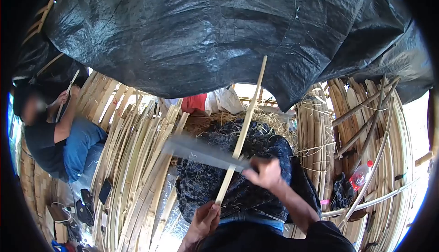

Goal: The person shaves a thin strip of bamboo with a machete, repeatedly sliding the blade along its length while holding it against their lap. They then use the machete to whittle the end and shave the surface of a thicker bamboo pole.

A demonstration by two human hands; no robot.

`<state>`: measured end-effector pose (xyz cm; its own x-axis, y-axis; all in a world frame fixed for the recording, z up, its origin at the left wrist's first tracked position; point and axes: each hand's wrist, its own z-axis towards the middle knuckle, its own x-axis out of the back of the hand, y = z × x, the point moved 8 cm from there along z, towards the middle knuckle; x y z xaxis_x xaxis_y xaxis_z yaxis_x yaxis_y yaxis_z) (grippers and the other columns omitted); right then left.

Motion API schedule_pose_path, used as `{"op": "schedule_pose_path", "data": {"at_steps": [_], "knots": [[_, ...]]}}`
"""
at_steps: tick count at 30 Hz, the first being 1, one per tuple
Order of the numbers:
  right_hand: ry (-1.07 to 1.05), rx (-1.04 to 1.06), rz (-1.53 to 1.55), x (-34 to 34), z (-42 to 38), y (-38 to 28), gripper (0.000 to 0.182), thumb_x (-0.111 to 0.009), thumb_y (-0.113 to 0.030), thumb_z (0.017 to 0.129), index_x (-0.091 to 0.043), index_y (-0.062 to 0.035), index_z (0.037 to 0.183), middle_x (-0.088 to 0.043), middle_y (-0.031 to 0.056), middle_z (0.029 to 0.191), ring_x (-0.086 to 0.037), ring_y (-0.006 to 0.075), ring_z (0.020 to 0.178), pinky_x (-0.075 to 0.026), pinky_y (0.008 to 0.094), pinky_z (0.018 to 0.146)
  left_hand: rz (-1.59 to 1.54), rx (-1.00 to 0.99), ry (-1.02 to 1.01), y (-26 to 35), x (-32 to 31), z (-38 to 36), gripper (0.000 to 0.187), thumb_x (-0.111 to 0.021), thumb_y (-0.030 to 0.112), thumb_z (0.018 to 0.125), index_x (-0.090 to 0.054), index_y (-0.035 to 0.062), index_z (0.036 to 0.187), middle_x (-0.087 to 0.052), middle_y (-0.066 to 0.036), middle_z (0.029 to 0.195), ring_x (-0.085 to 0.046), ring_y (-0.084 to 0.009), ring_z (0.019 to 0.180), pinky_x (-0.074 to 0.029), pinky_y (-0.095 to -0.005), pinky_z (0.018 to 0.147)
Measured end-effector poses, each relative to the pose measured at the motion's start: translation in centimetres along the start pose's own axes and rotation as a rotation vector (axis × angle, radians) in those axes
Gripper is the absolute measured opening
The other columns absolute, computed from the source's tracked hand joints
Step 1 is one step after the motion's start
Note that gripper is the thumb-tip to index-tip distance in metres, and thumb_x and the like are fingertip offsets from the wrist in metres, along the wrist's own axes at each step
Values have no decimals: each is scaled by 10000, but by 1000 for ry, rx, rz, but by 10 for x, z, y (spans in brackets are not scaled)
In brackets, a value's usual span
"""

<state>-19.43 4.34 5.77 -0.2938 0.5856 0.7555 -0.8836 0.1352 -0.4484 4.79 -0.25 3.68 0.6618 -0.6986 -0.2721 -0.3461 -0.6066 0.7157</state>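
Note:
A long pale bamboo strip (249, 110) slants up and away from me over my lap. My left hand (206, 219) is closed around its near end. In my right hand (265, 173) is the handle of a machete (201, 154), gripped in a fist. The broad grey blade crosses the strip a little above my left hand and points left, its tip blurred by motion. Beneath both lies a dark patterned cloth (196, 178) spread over my legs, with a few thin shavings on it.
Split bamboo slats (132, 160) lie in rows on the left, with a phone (105, 191) on them. Another person (59, 133) sits at far left holding a thin strip. A bundle (313, 133), poles and a red-capped bottle (361, 175) are at right. Black tarp (196, 37) hangs ahead.

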Motion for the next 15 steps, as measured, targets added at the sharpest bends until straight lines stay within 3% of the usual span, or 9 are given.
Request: {"op": "schedule_pose_path", "data": {"at_steps": [3,4,7,9,10,12,15], "knots": [[-128,111,-129,-3,-2,-18,504,-687,-639,805,-676,-137,762,-643,13,593,-615,232,464,-447,335,460,76,-80,-18,6,4,7,388,-502,387,1050,-548,63,843,-434,44,593,-393,-37,514,-267,-227,464],[-40,97,-93,4,4,-4,507,-678,-626,825,-683,-121,780,-632,34,571,-618,252,461,-452,367,457,76,-74,-14,5,4,2,388,-502,387,1050,-548,63,843,-434,44,593,-393,-37,514,-267,-227,464],[114,-279,-76,17,17,69,487,-639,-541,901,-673,-70,781,-597,105,526,-608,309,447,-468,430,455,90,-55,12,-4,6,-7,386,-504,384,1050,-559,57,850,-442,37,591,-395,-43,515,-271,-236,467],[159,-394,-139,24,20,91,462,-615,-470,942,-670,-37,791,-578,151,520,-606,351,457,-484,446,465,651,-1025,185,28,-4,-33,311,-507,319,1039,-556,60,874,-420,50,582,-368,-33,495,-233,-223,437],[164,-389,-76,22,18,88,454,-624,-484,929,-675,-55,791,-573,154,515,-607,347,460,-489,449,475,642,-1034,185,34,-2,-34,311,-507,319,1039,-556,60,874,-420,50,582,-368,-33,495,-233,-223,437],[92,-276,-41,13,9,54,480,-643,-547,891,-669,-83,771,-596,125,545,-611,328,470,-489,441,479,136,-89,-6,-11,17,-5,317,-513,322,1029,-569,59,860,-445,47,602,-391,-34,517,-246,-219,452],[-49,28,-71,0,-4,4,497,-683,-610,818,-666,-117,756,-634,62,608,-627,275,488,-479,403,475,125,-97,35,6,7,-2,357,-521,362,1024,-566,66,829,-442,47,596,-387,-33,512,-250,-220,453]]}}
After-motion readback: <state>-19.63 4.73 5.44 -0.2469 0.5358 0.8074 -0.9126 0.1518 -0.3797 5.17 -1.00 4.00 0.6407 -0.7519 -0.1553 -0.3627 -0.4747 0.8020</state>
